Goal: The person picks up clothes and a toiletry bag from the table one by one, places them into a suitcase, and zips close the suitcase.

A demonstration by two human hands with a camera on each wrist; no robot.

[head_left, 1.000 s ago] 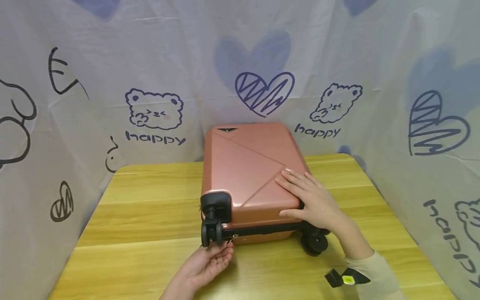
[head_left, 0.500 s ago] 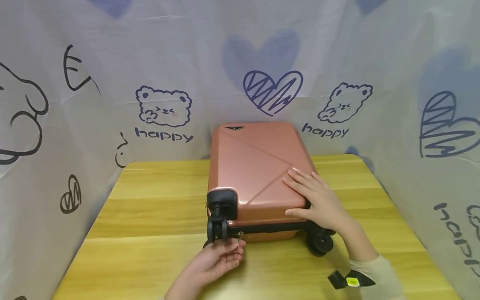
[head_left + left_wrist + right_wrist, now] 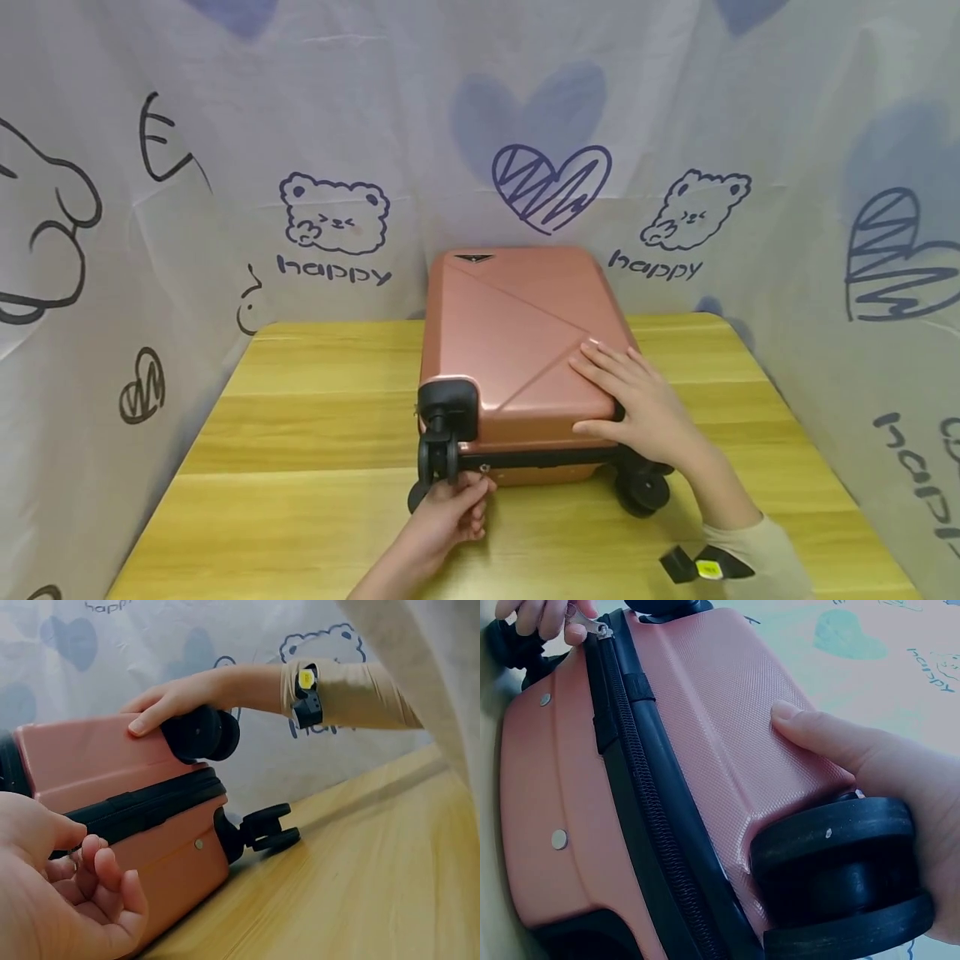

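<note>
A rose-pink hard-shell suitcase (image 3: 525, 325) lies flat, its black-wheeled end toward me. Near the left wheels (image 3: 437, 454), my left hand (image 3: 438, 521) pinches a small metal zipper pull (image 3: 587, 622) between thumb and finger. That pull hangs from a slider (image 3: 605, 632) on the black zipper (image 3: 641, 772) around the suitcase's side; the teeth in front of it look meshed in the right wrist view. My right hand (image 3: 637, 408) rests on the near right corner of the upper shell, fingers spread and thumb (image 3: 810, 727) along the end face, beside a black wheel (image 3: 832, 877).
Beneath the suitcase is a yellow wood-grain table (image 3: 315, 417). A pale curtain (image 3: 420, 108) printed with hearts and bears surrounds it at the back and sides. The right sleeve (image 3: 761, 554) carries a small black device (image 3: 705, 567).
My left hand has moved slightly right and turned at the zipper pull, while the slider stays close to the left wheels. The right hand stays on the shell. The head view has shifted slightly.
</note>
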